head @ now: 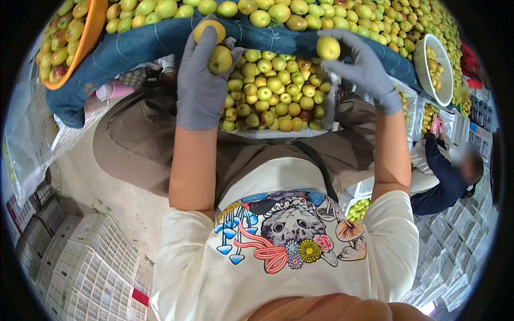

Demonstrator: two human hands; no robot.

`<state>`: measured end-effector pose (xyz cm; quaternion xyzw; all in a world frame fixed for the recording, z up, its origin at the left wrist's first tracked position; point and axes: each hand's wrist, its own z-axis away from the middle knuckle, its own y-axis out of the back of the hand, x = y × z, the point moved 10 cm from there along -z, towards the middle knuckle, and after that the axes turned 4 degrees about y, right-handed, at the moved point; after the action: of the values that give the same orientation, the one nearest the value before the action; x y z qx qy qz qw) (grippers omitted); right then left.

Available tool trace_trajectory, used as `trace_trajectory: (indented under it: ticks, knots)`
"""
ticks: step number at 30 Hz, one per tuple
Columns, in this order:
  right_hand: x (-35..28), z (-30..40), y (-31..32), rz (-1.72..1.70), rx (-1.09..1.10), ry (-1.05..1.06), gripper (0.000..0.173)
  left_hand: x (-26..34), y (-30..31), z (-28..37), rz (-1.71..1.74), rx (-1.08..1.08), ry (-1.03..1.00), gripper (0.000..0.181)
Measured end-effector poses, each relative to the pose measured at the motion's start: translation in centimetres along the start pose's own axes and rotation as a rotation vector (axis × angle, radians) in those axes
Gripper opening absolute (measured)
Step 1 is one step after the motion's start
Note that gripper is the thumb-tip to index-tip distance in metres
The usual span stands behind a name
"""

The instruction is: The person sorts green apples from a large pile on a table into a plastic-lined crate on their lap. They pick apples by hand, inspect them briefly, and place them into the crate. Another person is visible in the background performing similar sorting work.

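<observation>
My left hand [202,84], in a grey glove, holds two yellow-green jujube-like fruits. The upper fruit [209,32] lies under the fingers, and the lower fruit [220,60] rests by the palm. My right hand [363,66], gloved in grey too, has a single yellow-green fruit [328,48] between its thumb and fingertips. Between my knees stands a plastic-lined crate [332,108], filled with similar fruit [277,94], some of it reddish. Both hands are above the crate's far side, near a blue cloth-covered padded edge [297,42].
Loose fruit [281,13] is heaped beyond the padded edge. An orange basket [90,40] of fruit stands at left, a white basket [449,76] at right. Stacked white crates [88,261] are at lower left. A co-worker [445,172] sits on the right by more crates.
</observation>
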<state>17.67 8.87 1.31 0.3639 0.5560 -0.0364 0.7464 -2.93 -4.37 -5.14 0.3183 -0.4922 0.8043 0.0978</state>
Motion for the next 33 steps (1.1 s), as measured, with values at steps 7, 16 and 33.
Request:
trace_trajectory:
  ticks: [7,16,33]
  knots:
    - [11.1,7.3,-7.4,0.228,0.016,-0.105,0.05,-0.7,4.9,3.1,-0.416,0.018,0.199,0.048]
    - [14.6,7.0,-11.1,0.343,0.162,-0.152,0.044,-11.4,9.6,5.8,-0.908,-0.068,0.387,0.051]
    - [15.2,10.5,-12.8,0.037,0.135,-0.221,0.031,-6.3,14.2,4.1,-0.873,0.202,0.265,0.046]
